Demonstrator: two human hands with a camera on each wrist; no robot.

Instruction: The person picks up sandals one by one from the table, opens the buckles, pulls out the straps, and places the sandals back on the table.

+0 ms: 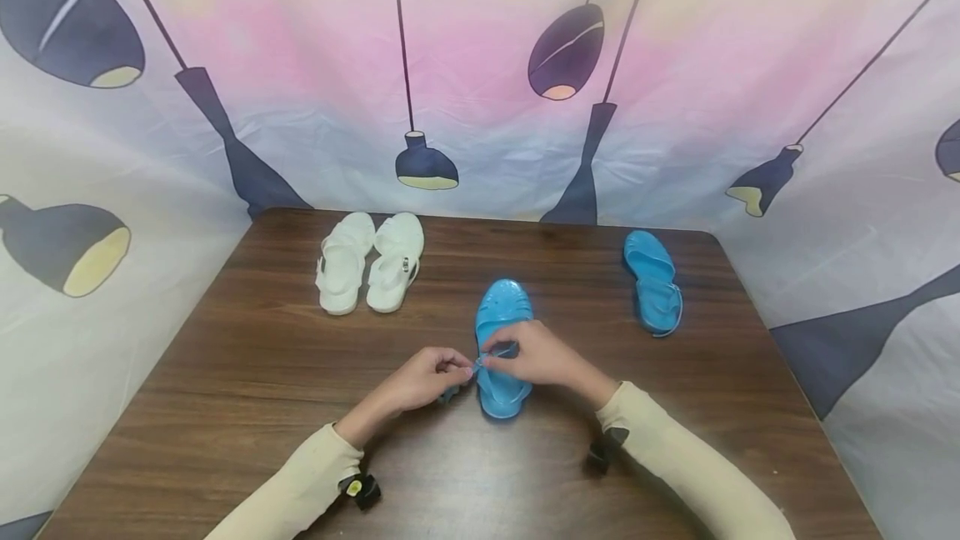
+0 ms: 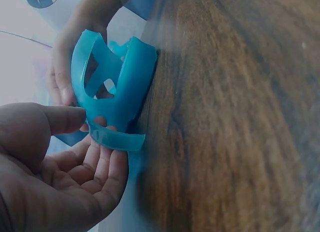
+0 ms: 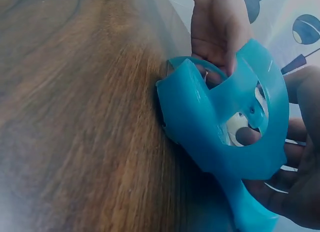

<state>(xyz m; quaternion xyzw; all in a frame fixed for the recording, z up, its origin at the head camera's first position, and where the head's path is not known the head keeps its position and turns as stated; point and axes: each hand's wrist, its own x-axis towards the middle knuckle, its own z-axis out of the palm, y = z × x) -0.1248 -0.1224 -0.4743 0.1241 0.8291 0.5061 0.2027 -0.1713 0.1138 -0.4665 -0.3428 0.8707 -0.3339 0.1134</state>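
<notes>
In the head view a glossy blue sandal (image 1: 504, 302) lies mid-table, toe pointing away and heel toward me. Its thin ankle strap (image 2: 120, 140) hangs out at the left side, pinched between the thumb and fingers of my left hand (image 1: 423, 377). My right hand (image 1: 546, 355) reaches over the sandal from the right, thumb and index finger pinching the strap's fastening at the left edge. The right wrist view shows the sandal's heel (image 3: 185, 102) near the wooden surface, with a right fingertip visible through an opening. The buckle itself is hidden by fingers.
A pair of white sandals (image 1: 341, 273) stands at the back left of the brown wooden table (image 1: 262, 357). The other blue sandal (image 1: 651, 261) lies at the back right, its strap out to the right. A lamp-patterned cloth (image 1: 480, 90) hangs behind the table.
</notes>
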